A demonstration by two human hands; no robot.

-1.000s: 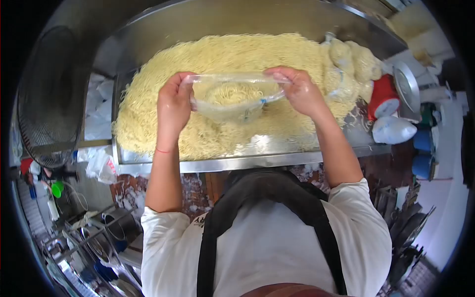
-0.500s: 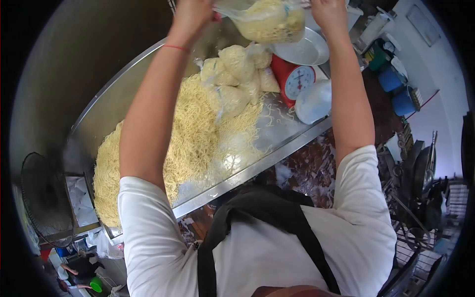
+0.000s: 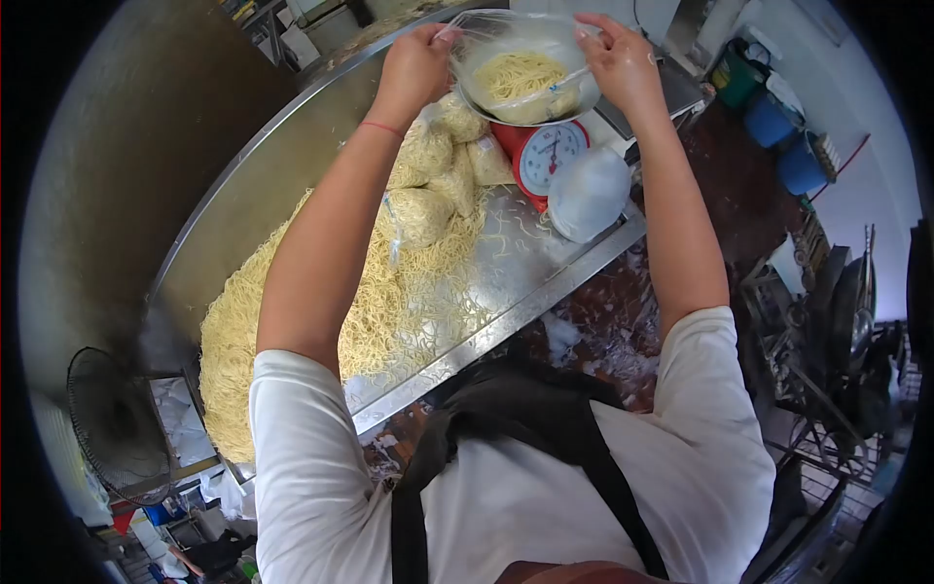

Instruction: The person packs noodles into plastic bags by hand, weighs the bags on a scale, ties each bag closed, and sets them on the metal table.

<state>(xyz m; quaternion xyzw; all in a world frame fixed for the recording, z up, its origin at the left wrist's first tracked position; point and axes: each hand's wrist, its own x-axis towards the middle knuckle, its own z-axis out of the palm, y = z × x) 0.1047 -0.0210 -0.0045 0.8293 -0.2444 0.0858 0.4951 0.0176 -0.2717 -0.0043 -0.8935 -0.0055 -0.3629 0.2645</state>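
A clear plastic bag [image 3: 545, 90] with yellow noodles [image 3: 520, 76] in it sits over the round metal pan [image 3: 465, 90] of a red dial scale [image 3: 552, 161]. My left hand [image 3: 416, 70] is closed on the left edge of this bag. On the other side my right hand [image 3: 623, 68] pinches the bag's right edge between thumb and fingers. Filled bags of noodles [image 3: 418, 216] are piled just left of the scale. A big heap of loose noodles [image 3: 282, 321] covers the left part of the metal table [image 3: 525, 263].
A whitish plastic bundle [image 3: 589, 200] lies right of the scale, by the table's raised edge. Blue buckets [image 3: 800, 164] stand along the right wall. Pans and racks [image 3: 842, 321] fill the lower right. A fan [image 3: 117, 423] is at lower left, where a person [image 3: 216, 553] also shows.
The noodle bag has come down from above the pile onto the scale's pan, with both hands still on it. Its mouth is now stretched between my hands.
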